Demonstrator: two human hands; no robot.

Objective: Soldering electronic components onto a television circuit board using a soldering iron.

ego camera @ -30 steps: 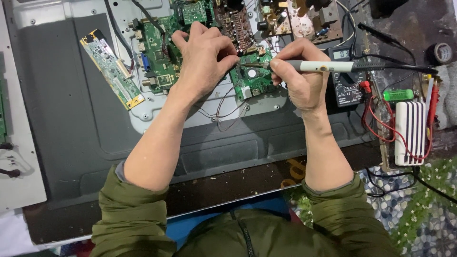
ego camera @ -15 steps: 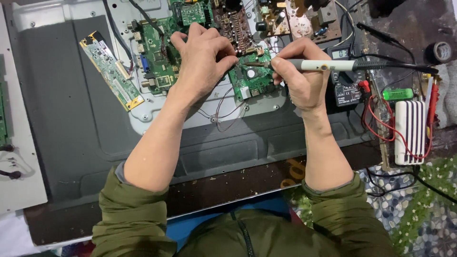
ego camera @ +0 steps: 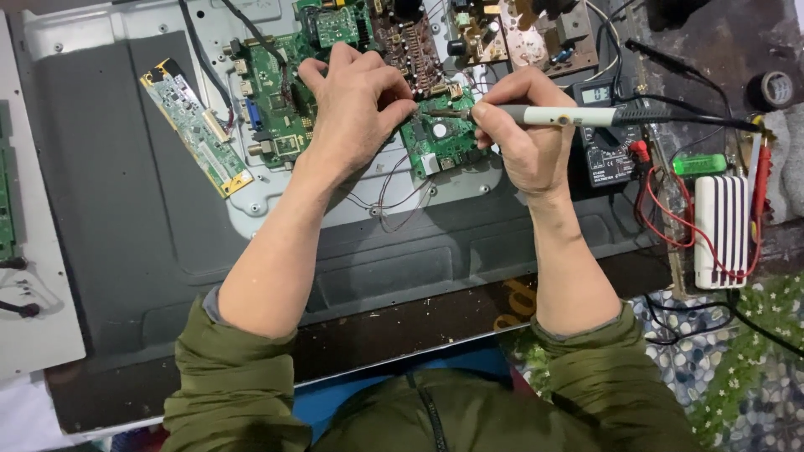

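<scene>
My right hand (ego camera: 523, 138) grips a white soldering iron (ego camera: 557, 116) with a dark rear handle, its metal tip pointing left over a small green circuit board (ego camera: 440, 142). My left hand (ego camera: 356, 105) rests on the larger green main board (ego camera: 280, 109), fingers curled and pinched close to the iron's tip; what they pinch is too small to tell. Both boards lie on the grey metal back of an opened flat screen (ego camera: 151, 243). Thin wires (ego camera: 394, 197) loop below the small board.
A narrow green strip board (ego camera: 194, 125) lies to the left. A brown board (ego camera: 419, 38) sits at the top. A black multimeter (ego camera: 607, 138) with red leads (ego camera: 662, 209), a white power bank (ego camera: 720, 230) and a tape roll (ego camera: 777, 88) are at the right.
Both hands stay at the small board. The left fingers have shifted slightly toward the iron's tip; the iron holds nearly the same spot.
</scene>
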